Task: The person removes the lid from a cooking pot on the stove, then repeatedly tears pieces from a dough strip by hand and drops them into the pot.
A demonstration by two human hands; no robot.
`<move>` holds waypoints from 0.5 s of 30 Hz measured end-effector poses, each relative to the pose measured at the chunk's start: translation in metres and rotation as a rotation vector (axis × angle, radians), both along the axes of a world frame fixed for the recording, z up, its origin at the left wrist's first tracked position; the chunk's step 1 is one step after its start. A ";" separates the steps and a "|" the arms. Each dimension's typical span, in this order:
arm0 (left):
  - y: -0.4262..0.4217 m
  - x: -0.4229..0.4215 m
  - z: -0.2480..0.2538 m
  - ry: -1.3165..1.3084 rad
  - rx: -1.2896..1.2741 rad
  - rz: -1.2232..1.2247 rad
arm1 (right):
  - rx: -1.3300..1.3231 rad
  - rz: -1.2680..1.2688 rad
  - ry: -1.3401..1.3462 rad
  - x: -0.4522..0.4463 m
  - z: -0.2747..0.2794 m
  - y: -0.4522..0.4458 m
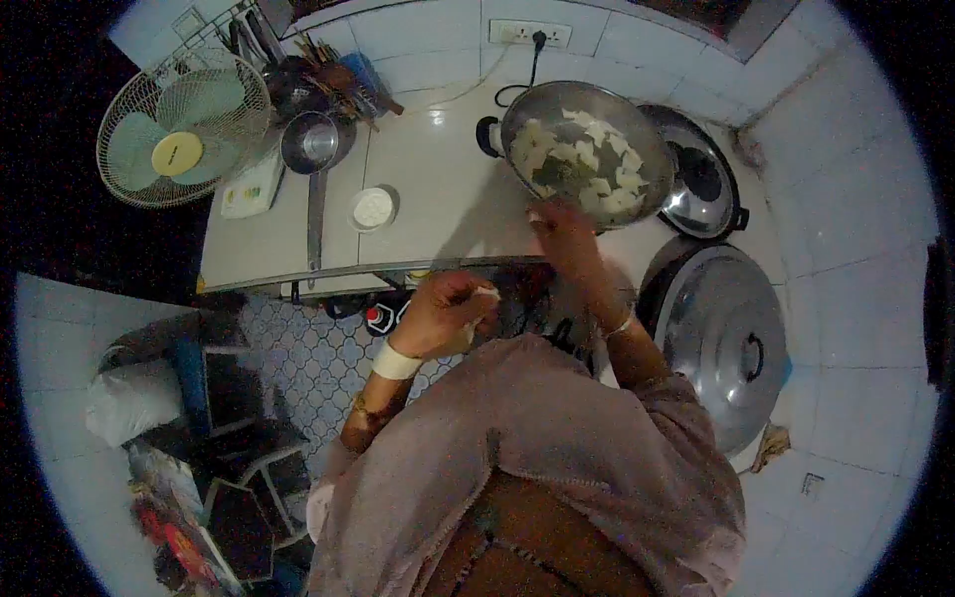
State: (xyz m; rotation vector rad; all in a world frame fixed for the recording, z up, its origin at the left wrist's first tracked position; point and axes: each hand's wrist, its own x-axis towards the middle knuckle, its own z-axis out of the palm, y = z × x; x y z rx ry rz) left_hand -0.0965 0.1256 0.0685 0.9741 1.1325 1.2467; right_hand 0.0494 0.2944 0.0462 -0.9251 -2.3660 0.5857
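Observation:
An electric pan (517,119) with a black side handle stands on the counter. Flat white pieces (625,179) and a darker greenish clump (563,173) lie in its liquid. At the pan's near rim is my right hand (567,237), fingers drawn together; whatever they pinch is too small to make out. My left hand (450,313), with a pale band on its wrist, is in front of the counter edge. Its fingers curl round a pale, soft piece like dough (485,294), partly hidden by the hand.
A small white bowl (373,209) and a long-handled ladle (316,214) rest on the counter (438,214). A fan (184,129) stands left. Right of the pan are a glass lid (711,214) and a large metal lid (721,318). A cord runs to a wall socket (530,35).

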 end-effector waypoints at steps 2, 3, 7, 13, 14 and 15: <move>0.002 -0.005 -0.004 0.116 0.015 0.109 | 0.284 -0.097 -0.111 0.015 -0.009 0.043; 0.002 -0.005 -0.003 0.117 0.015 0.104 | 0.283 -0.103 -0.111 0.019 -0.006 0.062; 0.006 0.001 0.006 -0.003 -0.110 0.245 | 0.449 0.004 0.094 0.032 -0.001 0.086; 0.015 0.000 0.001 0.073 0.050 0.244 | -0.356 0.378 0.104 -0.010 0.021 -0.021; 0.017 0.001 -0.002 0.163 0.094 0.239 | -0.343 0.441 0.141 -0.017 0.015 -0.035; 0.016 0.001 -0.001 0.164 0.094 0.239 | -0.344 0.441 0.143 -0.021 0.008 -0.044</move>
